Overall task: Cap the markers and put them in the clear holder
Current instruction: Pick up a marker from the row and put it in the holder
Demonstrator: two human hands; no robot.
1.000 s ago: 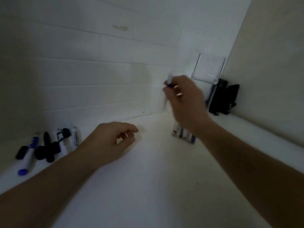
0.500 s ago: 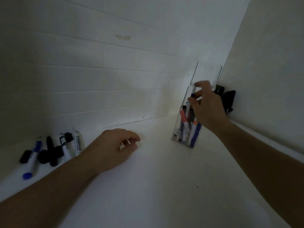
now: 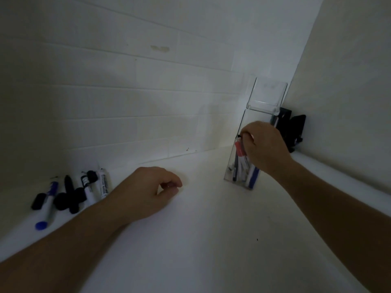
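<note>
Several capped markers stood in the tall clear plastic holder (image 3: 249, 144) on the white worktop (image 3: 190, 240). Right hand (image 3: 264, 146) in front of it, grip unclear. Left hand (image 3: 146, 191) loosely curled, empty. Loose markers and black caps (image 3: 72, 193) remained at the left.

One clear holder (image 3: 267, 102), two hands (image 3: 146, 192)

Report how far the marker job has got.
Done: several capped markers stand in the clear holder. In hand: the right hand sits in front of the holder, contents hidden. Left: loose markers and caps lie by the wall; the left hand rests idle.
</note>
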